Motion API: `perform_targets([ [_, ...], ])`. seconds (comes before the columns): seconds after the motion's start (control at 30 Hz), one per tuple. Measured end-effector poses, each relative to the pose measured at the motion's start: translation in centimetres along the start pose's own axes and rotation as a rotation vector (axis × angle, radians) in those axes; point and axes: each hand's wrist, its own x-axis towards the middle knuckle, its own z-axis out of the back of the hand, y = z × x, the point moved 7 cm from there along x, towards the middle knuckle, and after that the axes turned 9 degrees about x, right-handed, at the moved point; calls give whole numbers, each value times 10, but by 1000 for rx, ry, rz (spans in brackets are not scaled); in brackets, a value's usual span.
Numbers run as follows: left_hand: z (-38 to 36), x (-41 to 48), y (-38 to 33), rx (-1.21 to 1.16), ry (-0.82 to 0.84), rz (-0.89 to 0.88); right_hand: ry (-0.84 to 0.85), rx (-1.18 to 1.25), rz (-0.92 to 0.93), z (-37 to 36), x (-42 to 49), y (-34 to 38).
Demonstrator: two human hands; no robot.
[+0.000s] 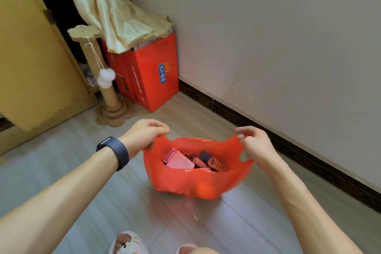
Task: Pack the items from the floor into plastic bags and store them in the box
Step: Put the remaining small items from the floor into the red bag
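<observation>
Our left hand and right hand each pinch a handle of the red plastic bag, holding it open above the floor; hair clips lie inside.

A cardboard scratching post stands by the yellow cupboard. A fluffy white ball hangs from it on a string. Two red paper bags sit in the corner by the wall. A cream curtain falls over them.
</observation>
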Motion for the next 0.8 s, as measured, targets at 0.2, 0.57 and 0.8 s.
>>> perform_targets([
  [0.2,4,13,39,458,-19,-3,23,-502,102,-30,11,4],
  [0.57,-91,27,8,1410,-131,-722,-140,-1187,779,-112,-26,15],
  [0.8,-126,58,44,1484,320,-573,295,-1221,859,-168,-6,0],
])
